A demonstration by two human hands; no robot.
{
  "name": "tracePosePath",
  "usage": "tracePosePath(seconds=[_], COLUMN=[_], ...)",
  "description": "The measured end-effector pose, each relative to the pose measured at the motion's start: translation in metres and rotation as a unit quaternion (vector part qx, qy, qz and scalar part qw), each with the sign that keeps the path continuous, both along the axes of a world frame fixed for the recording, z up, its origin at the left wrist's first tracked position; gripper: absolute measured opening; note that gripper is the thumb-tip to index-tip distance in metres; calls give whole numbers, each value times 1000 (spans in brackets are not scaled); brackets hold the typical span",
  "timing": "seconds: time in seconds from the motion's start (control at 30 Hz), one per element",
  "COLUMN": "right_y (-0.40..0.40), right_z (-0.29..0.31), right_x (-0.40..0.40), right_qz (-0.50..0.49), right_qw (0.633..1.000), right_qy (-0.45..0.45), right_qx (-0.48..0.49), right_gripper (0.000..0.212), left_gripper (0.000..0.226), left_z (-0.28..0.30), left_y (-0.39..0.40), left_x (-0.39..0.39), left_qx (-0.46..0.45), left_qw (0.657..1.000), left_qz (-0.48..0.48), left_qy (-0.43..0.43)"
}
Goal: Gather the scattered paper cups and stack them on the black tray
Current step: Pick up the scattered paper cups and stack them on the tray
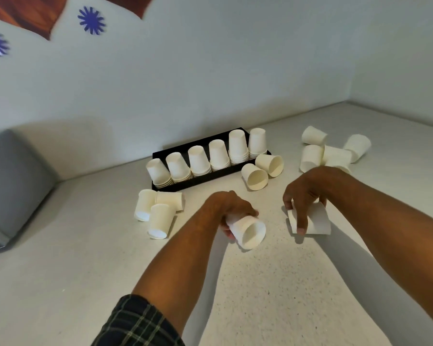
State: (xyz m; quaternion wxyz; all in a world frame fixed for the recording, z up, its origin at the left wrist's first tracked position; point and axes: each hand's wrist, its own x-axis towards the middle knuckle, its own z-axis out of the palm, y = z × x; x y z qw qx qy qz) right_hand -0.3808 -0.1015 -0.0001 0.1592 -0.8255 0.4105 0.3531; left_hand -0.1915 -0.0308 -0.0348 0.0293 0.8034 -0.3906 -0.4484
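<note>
The black tray (198,182) lies near the wall and carries several upside-down stacks of white paper cups (238,147). My left hand (229,208) grips a white paper cup (248,232) on its side, mouth toward me. My right hand (304,196) holds another white cup (315,222) against the table, a little to the right. Three loose cups (158,211) lie left of my left hand, in front of the tray. Two cups (263,172) lie on their sides by the tray's right end. Several more cups (333,151) are scattered at the far right.
The speckled white table (273,283) meets the wall in a corner at the back right. A grey sloped object (13,186) stands at the left edge. My left sleeve (138,323) is dark plaid. Blue and brown decorations hang on the wall.
</note>
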Motion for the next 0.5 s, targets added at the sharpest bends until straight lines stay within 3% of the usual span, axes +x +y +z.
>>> tracePosePath(seconds=[0.13, 0.23, 0.37, 0.5], right_y=[-1, -8, -20, -31], right_z=[-6, 2, 17, 20], right_x=[12, 21, 39, 63], right_qz=[6, 3, 5, -27], right_qw=[999, 987, 940, 883], right_qy=[-47, -161, -342, -467], right_qx=[13, 29, 1, -37], right_gripper=[72, 58, 54, 53], left_gripper=[55, 46, 56, 59], left_z=[4, 22, 55, 78], left_y=[-1, 0, 4, 8], left_x=[6, 19, 45, 73], left_qx=[-103, -183, -300, -398], left_qw=[992, 972, 935, 892], left_qz=[-69, -129, -137, -136], left_qy=[-34, -72, -129, -165])
